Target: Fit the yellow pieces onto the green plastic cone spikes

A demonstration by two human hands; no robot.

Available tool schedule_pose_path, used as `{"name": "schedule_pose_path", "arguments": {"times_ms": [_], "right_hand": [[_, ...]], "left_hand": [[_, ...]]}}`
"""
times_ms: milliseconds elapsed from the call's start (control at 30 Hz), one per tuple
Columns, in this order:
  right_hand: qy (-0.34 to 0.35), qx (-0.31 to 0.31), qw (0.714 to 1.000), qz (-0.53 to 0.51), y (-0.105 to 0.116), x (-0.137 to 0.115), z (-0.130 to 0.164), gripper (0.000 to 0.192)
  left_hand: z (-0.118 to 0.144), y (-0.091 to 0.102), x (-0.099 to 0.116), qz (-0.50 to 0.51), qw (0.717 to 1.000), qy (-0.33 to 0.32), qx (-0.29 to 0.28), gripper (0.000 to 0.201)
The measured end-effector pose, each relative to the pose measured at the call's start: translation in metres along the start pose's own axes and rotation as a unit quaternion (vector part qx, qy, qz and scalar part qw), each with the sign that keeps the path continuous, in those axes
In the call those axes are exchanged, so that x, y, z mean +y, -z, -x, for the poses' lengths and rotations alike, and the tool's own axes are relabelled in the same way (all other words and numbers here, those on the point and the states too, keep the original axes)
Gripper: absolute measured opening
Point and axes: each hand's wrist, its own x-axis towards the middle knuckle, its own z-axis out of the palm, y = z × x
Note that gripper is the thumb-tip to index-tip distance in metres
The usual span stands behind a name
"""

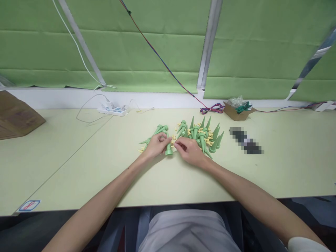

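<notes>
My left hand (156,144) is closed round a green plastic watering spike (169,152), whose wide capped end points towards me. Close beside it, my right hand (191,150) is pinched at a small yellow plastic valve (173,138); the fingertips partly hide where the pieces meet. Behind my left hand lie a few green spikes (160,128) with yellow bits among them. To the right spreads a pile of green spikes (201,137), some standing point up, mixed with several small yellow valves (209,142).
A small open cardboard box (237,112) with clear plastic and green material stands at the back right, beside coiled red-and-blue wire (212,109). A white power strip (112,110) and a brown cardboard box (19,115) are on the left. A blurred dark object (245,140) lies right of the pile.
</notes>
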Motion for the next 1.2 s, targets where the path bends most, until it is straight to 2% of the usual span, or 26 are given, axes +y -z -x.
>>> {"name": "schedule_pose_path", "arguments": {"times_ms": [333,833,1200], "right_hand": [[-0.003,-0.015,1.000,-0.002,0.0001,-0.0020,0.0005,0.022],[-0.004,-0.017,1.000,-0.006,0.0000,-0.0018,0.0009,0.021],[-0.012,-0.023,1.000,-0.004,-0.0008,0.0002,0.0018,0.022]], "left_hand": [[-0.0004,-0.0026,-0.0004,0.046,0.998,-0.042,0.000,0.039],[0.0013,-0.0048,0.0007,0.042,0.998,-0.040,0.018,0.040],[0.0020,-0.0054,-0.0014,0.029,0.997,-0.063,0.022,0.037]]}}
